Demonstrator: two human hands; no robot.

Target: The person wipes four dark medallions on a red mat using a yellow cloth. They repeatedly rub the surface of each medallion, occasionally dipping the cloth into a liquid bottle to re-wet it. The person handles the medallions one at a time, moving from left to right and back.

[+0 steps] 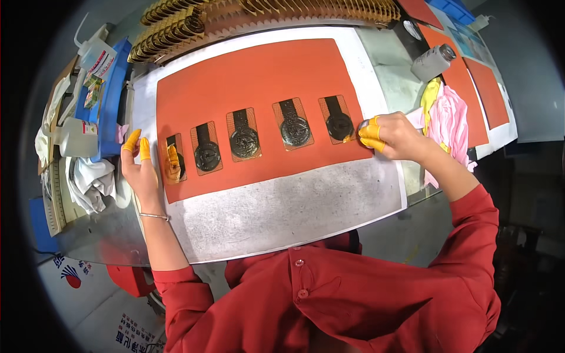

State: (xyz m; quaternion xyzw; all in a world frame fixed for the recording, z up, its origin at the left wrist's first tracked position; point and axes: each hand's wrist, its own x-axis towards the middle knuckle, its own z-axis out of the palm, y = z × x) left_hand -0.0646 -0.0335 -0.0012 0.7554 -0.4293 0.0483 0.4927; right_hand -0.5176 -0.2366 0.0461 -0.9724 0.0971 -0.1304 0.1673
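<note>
On an orange-red sheet (259, 70) several thin rectangular pieces with copper-coloured grids lie in a row. Each bears a black strip ending in a dark disc, like the middle piece (243, 136). The leftmost piece (175, 160) has a glossy amber patch over it. Beside that piece is my left hand (143, 173), its fingers apart and holding nothing, with yellow finger cots on the tips. My right hand (391, 135), also with yellow finger cots, is curled closed by the rightmost piece (338, 122). A small greyish thing shows at its fingertips, too hidden to name.
Rows of gold-coloured curved strips (259, 17) stand along the back. At right are a grey bottle (434, 62) and pink cloth (448, 117). A blue tray (112, 120), a white bottle (78, 138) and white cloth (94, 182) lie at left. Pale sheet (276, 212) underlies the orange-red one.
</note>
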